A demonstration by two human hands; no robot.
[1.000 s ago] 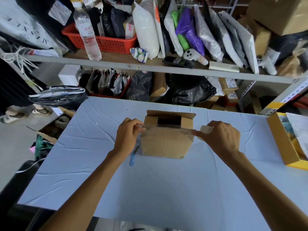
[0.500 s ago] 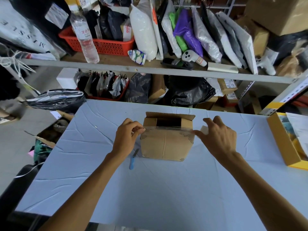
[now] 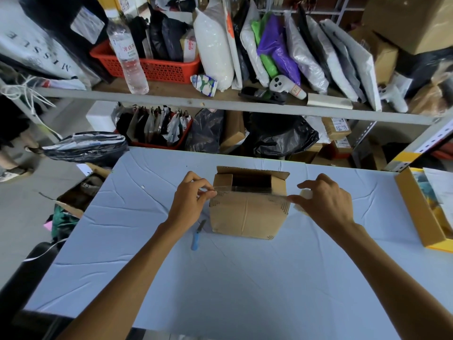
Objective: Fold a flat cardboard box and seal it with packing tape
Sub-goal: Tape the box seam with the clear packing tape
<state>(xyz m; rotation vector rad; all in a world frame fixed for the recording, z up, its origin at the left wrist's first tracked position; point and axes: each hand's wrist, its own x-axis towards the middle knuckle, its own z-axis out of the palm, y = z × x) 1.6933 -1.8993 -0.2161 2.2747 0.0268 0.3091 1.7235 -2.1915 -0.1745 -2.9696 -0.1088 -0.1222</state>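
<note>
— Where did the cardboard box [image 3: 247,212] stand?

— On the worktop [image 3: 220,278], which was covered in a creased pale blue cloth. The box was near the far edge, about midway between the left and right edges, and its top was partly open.

— And the hands?

— The left hand [image 3: 188,204] pinched the end of a clear tape strip [image 3: 245,190] at the box's upper left corner. The strip ran across the box to the right hand [image 3: 326,204], which curled round the tape roll [image 3: 305,195], with its thumb at the upper right corner. The palm hid most of the roll.

— Anything else on the cloth?

— A blue-handled knife [image 3: 197,235] lay just beside the box's near left corner, and a yellow tray [image 3: 416,212] sat at the right edge.

— And the room?

— Beyond the far edge stood a grey shelf [image 3: 220,104] holding a red basket [image 3: 157,67], a water bottle [image 3: 127,52] and upright packets. Black bags [image 3: 282,136] were stuffed beneath it. An open carton [image 3: 81,195] sat on the floor off the left edge.
</note>
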